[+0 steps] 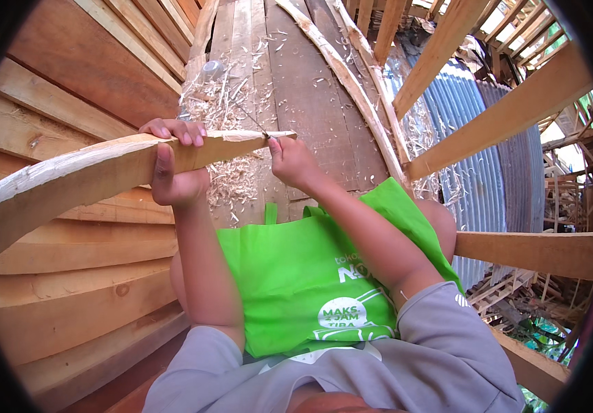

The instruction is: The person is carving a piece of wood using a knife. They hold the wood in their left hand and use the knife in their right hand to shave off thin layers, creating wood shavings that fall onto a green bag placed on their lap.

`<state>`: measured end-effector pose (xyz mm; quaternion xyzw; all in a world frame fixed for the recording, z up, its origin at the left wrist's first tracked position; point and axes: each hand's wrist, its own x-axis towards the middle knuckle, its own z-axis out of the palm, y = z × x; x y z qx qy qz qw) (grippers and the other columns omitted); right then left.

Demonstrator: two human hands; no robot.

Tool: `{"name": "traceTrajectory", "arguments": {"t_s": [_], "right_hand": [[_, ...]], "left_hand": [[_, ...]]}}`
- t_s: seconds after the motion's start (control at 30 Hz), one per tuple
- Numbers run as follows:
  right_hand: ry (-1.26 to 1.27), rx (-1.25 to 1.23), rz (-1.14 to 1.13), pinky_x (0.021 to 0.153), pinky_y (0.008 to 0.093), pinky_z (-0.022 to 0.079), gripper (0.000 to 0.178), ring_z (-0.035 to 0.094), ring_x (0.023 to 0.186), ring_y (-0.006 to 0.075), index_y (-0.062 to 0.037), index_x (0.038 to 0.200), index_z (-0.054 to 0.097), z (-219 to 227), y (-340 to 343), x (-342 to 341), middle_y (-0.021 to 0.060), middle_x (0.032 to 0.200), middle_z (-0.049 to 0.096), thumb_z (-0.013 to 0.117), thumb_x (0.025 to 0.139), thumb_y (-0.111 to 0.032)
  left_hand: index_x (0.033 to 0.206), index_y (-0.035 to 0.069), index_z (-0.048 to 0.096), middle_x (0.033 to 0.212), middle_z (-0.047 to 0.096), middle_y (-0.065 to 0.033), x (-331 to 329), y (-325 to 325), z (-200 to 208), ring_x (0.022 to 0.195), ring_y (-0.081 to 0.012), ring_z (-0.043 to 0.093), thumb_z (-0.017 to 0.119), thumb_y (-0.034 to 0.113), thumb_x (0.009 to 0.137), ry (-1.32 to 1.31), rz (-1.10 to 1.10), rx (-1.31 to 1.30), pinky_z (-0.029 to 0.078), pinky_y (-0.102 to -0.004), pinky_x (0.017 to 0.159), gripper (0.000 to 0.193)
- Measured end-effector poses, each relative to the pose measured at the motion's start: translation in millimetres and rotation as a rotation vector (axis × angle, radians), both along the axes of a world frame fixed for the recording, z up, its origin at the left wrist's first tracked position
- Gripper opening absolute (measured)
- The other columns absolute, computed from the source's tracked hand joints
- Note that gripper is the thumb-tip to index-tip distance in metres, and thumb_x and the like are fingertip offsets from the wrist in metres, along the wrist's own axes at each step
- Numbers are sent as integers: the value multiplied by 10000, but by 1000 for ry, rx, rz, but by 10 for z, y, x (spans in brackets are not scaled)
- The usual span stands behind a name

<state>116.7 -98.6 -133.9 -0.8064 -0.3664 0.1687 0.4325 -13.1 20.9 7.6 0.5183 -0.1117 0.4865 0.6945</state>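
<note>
A long wooden board with a rough, pale upper edge crosses from the far left to the middle, tapering toward its right tip. My left hand is closed round it, fingers over the top edge and thumb on the near face. Close to the tapered tip, my right hand is a fist on the handle of a thin-bladed knife. Its dark, narrow blade points away and to the left, across the board's upper edge; the handle is mostly hidden in my fingers. A green bag lies spread over my lap.
Wood shavings cover parts of the plank floor. A clear cup is among them. Stacked boards form the left side. Curved pale strips lie farther off. Wooden beams and corrugated metal sheets are at the right.
</note>
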Motion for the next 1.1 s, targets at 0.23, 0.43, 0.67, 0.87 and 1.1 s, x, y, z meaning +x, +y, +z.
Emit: {"name": "traceTrajectory", "arguments": {"t_s": [0.23, 0.43, 0.67, 0.87, 1.1], "right_hand": [[84, -256, -68, 763, 530, 457, 450, 613, 859, 480, 82, 856, 619, -194, -139, 216, 323, 853, 628, 421, 985, -301], [164, -227, -169, 748, 517, 454, 530, 630, 823, 457, 117, 837, 591, -385, -242, 410, 322, 784, 619, 374, 1008, -335], [172, -135, 45, 715, 487, 493, 536, 656, 728, 406, 113, 858, 604, 120, -67, 34, 286, 757, 631, 363, 1007, -342], [172, -461, -56, 582, 482, 516, 558, 640, 630, 353, 138, 923, 597, -174, -507, 351, 263, 767, 621, 365, 993, -365], [78, -406, -106, 563, 459, 502, 593, 643, 635, 336, 140, 884, 600, 266, -712, 203, 248, 751, 628, 381, 991, -401]], "left_hand": [[975, 74, 463, 780, 504, -88, -9, 14, 2, 719, -202, 503, 649, 271, 869, -44, 17, -15, 422, -383, 736, 291], [972, 67, 465, 780, 504, -85, 132, -120, 58, 716, -193, 497, 671, 271, 863, -53, 18, -77, 425, -379, 729, 309], [947, 61, 467, 778, 501, -74, -58, 5, -8, 710, -180, 498, 717, 279, 830, -53, -46, -34, 428, -354, 704, 351], [985, 57, 462, 777, 521, -71, -22, 41, -20, 716, -182, 538, 743, 282, 811, -38, -236, -2, 452, -354, 698, 400], [1044, 46, 465, 879, 594, -108, -61, 86, -78, 840, -242, 628, 763, 208, 789, -67, -84, -17, 542, -455, 836, 425]]}}
